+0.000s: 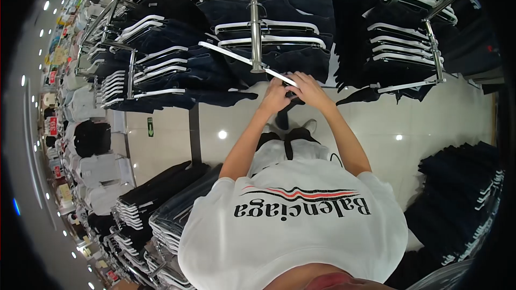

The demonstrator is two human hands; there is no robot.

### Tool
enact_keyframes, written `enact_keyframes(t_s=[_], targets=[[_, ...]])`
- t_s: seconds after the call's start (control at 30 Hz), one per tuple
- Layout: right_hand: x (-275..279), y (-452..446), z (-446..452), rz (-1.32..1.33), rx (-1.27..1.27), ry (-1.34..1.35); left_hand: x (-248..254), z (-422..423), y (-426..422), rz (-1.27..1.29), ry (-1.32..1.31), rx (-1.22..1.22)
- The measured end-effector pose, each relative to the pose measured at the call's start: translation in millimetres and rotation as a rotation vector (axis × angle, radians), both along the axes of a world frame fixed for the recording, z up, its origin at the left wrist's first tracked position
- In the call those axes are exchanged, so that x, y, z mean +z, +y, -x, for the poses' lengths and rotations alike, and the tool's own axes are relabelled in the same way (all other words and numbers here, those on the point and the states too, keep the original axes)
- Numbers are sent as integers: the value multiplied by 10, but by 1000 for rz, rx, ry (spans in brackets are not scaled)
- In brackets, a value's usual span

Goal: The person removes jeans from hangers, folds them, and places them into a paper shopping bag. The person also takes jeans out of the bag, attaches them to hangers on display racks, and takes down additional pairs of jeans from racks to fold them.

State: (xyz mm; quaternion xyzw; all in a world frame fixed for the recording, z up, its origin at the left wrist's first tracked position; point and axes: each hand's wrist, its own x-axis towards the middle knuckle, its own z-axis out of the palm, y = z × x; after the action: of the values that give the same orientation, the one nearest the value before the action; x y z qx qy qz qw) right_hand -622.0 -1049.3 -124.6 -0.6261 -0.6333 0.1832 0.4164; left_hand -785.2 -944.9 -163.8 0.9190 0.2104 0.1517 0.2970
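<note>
A white hanger (226,52) slants across the end of the central chrome rail (255,27). Both of my hands are close together at its right end. My right hand (309,90) has its fingers bent over the hanger's tip. Just below the hanger, my left hand (275,98) is closed around dark fabric. Dark trousers (289,115) hang beneath my hands; their upper part is mostly hidden by my fingers. Behind the rail's end, more dark jeans (301,62) hang on white hangers.
Racks of dark trousers on white hangers stand at left (177,72) and right (400,48). Behind me are stacked trousers (161,188) at lower left and a dark pile (457,193) at lower right. A green floor sticker (150,127) marks the pale tiles.
</note>
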Motion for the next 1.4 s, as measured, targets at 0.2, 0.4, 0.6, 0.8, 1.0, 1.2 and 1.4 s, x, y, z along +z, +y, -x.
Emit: enact_keyframes(t_s=[0.2,0.4,0.6,0.8,1.0,1.2,1.4], targets=[[-76,-38,-37,-101,-19,-174,-131,105,-120,-123,110,60],[-66,-55,-104,-109,66,-125,58,283,-348,-57,11,136],[22,-104,-23,-55,202,-113,162,603,-580,-51,22,113],[163,-241,-6,42,182,-46,-24,858,-789,-68,-24,44],[151,-460,195,-100,-319,-553,198,1121,-1121,-87,-109,-39],[320,-1389,844,-181,-473,4,423,1295,-1332,53,-237,-67],[320,-2252,1247,67,-123,6,693,1117,-1662,63,-234,-251]])
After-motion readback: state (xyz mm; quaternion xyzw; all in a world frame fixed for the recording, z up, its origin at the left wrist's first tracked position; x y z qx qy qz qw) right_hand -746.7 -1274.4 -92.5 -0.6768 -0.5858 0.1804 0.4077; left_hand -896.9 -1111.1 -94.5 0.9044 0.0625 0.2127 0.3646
